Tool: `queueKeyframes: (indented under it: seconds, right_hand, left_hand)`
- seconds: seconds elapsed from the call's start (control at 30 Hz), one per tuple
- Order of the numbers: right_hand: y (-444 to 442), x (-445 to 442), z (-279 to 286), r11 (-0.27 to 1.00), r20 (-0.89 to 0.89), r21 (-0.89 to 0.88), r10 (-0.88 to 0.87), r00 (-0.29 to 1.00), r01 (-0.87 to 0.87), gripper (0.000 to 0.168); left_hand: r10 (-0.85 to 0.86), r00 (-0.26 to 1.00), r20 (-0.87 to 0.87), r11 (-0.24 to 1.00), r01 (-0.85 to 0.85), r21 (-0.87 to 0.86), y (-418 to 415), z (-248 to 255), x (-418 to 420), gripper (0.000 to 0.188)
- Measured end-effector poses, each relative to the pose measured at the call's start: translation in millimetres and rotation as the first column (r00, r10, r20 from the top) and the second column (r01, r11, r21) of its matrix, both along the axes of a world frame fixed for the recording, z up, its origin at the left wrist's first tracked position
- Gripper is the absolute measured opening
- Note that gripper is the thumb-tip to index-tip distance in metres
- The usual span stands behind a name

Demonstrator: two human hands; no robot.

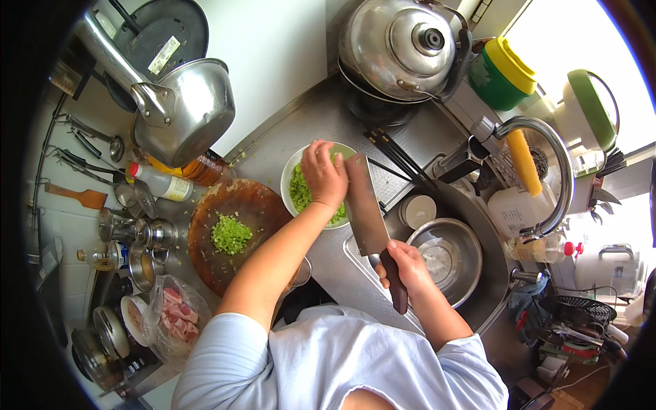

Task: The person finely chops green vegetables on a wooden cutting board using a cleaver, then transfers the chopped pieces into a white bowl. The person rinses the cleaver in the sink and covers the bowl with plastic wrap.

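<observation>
My right hand (pixel 410 271) grips the dark handle of a cleaver (pixel 367 210), whose broad blade points up and away from me. My left hand (pixel 324 171) is over a white bowl (pixel 285 177) of chopped green vegetable (pixel 300 190), its thumb beside the blade's upper end. I cannot tell whether the thumb touches the metal. Nothing shows in the left hand, and its fingers are loosely spread. To the left, a round wooden chopping board (pixel 205 215) bears a small heap of chopped greens (pixel 231 234). My left forearm covers the board's right side.
A steel basin (pixel 479 251) stands in the sink (pixel 494 302) beneath a curved faucet (pixel 566 174). Black chopsticks (pixel 397 154) lie behind the sink. A large kettle (pixel 379 51) stands at the back. A saucepan (pixel 189 113) juts in from upper left. Bagged raw meat (pixel 177 315) sits lower left.
</observation>
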State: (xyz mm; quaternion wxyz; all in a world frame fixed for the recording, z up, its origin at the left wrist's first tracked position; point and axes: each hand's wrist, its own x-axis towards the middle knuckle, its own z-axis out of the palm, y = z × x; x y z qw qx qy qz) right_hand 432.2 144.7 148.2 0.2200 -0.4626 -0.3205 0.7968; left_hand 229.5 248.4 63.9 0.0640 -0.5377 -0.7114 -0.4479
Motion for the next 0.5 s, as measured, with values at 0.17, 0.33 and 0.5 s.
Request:
queueKeyframes:
  seconds: [0.17, 0.33, 0.5]
  right_hand:
    - [-2, 9, 1, 0.999, 0.000, 0.000, -0.040, 0.999, 0.040, 0.032]
    - [-9, 11, 0, 0.984, -0.026, -0.042, -0.177, 0.984, 0.175, 0.029]
    - [-20, 2, 8, 0.992, -0.011, 0.108, -0.060, 0.998, 0.061, 0.031]
  left_hand:
    - [-0.077, 0.997, -0.034, 0.996, 0.078, 0.041, -15, 4, -3, 0.029]
    - [-0.097, 0.981, -0.170, 0.941, 0.035, -0.337, -25, 14, 5, 0.033]
    - [-0.252, 0.963, -0.096, 0.916, 0.206, -0.344, -54, 26, -20, 0.040]
